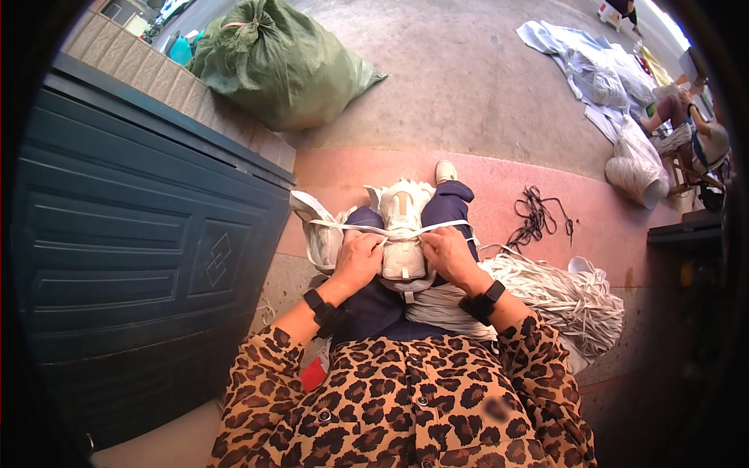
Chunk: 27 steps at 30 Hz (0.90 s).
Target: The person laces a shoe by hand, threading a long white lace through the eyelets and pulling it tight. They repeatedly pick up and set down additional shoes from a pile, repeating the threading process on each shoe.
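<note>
A whitish sneaker (405, 261) rests between my thighs, its tongue upright. Across it runs a flat white shoelace (403, 233), drawn out to both sides. My left hand (359, 257) is closed on the lace at the shoe's left side. On the other side my right hand (450, 254) pinches the lace too, with its fingers bent close to the shoe. More white strap and fabric (312, 212) hangs over my left knee. Beside my right leg lies a large heap of white laces (558, 300).
A dark green panelled door (117, 234) stands close on my left. A big tied green sack (285, 70) sits beyond it. Black laces (536, 218) lie tangled on the pink floor strip. Far right, a seated person (702, 136) is near a white sack (638, 164) and pale cloth (597, 74).
</note>
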Each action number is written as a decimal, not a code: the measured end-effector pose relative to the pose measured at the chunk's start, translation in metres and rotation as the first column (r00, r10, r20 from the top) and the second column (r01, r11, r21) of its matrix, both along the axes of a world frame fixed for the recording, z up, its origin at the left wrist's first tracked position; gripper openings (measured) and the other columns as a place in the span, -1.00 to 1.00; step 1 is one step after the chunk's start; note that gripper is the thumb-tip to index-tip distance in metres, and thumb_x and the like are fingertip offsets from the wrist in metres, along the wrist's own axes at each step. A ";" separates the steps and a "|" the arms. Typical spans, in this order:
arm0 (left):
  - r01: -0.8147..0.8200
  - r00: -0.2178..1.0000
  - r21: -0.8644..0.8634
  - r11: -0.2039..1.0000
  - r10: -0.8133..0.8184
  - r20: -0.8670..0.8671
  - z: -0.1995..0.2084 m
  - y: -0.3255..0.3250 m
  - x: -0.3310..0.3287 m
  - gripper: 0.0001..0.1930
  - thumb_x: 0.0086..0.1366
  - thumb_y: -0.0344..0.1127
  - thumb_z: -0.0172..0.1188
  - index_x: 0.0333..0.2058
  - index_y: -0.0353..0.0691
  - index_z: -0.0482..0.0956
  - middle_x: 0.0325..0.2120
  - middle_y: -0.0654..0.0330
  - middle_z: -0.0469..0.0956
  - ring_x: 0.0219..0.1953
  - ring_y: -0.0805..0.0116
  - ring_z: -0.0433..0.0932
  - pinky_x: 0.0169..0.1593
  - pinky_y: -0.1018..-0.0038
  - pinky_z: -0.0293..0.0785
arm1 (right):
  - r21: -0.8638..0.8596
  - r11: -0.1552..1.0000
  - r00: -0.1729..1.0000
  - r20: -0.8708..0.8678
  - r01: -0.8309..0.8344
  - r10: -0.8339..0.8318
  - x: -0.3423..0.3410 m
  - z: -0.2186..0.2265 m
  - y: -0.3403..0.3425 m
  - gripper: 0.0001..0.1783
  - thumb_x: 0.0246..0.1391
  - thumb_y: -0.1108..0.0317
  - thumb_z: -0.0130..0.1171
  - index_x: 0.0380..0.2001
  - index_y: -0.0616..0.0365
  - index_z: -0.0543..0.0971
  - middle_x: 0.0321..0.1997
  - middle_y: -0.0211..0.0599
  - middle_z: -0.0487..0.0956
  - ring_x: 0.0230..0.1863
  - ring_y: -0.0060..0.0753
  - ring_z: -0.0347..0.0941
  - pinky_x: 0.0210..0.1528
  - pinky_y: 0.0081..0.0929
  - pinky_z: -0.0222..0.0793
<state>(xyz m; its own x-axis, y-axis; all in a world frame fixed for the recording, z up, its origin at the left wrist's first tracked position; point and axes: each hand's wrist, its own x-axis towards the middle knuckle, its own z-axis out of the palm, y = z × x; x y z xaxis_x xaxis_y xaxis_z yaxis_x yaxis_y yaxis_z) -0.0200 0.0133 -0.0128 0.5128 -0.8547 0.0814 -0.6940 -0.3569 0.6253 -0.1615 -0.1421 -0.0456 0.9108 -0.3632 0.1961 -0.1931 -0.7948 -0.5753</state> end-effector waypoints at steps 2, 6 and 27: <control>0.019 0.995 -0.023 1.000 -0.017 0.102 0.012 -0.009 -0.005 -0.84 0.00 -0.37 0.16 -0.39 -0.24 0.57 -0.42 0.12 0.53 -0.29 0.12 0.37 -0.16 0.31 0.31 | 0.212 0.977 0.979 0.198 0.014 -0.057 0.001 -0.003 0.002 -0.90 -0.13 0.42 0.06 -0.48 0.18 0.50 -0.54 -0.13 0.47 -0.41 -0.11 0.39 -0.30 -0.30 0.28; 0.145 0.933 0.042 0.989 -0.150 0.328 0.014 -0.040 -0.008 -0.86 -0.04 -0.34 0.20 -0.48 -0.25 0.52 -0.52 0.11 0.48 -0.33 0.13 0.37 -0.24 0.28 0.31 | 0.234 0.967 0.984 0.124 0.099 -0.131 0.003 0.001 0.006 -0.89 -0.19 0.48 0.06 -0.47 0.17 0.48 -0.58 -0.13 0.46 -0.45 -0.13 0.40 -0.31 -0.34 0.30; 0.258 0.880 0.233 0.938 -0.129 -0.456 0.017 -0.079 0.016 -0.88 -0.09 -0.38 0.23 -0.61 -0.27 0.48 -0.66 0.19 0.47 -0.54 0.40 0.43 -0.43 0.47 0.36 | 0.467 0.883 0.612 0.710 -0.039 -0.348 -0.050 0.226 -0.121 -0.86 0.07 0.53 -0.19 -0.47 0.14 0.40 -0.52 -0.36 0.40 -0.46 -0.46 0.32 -0.40 -0.49 0.26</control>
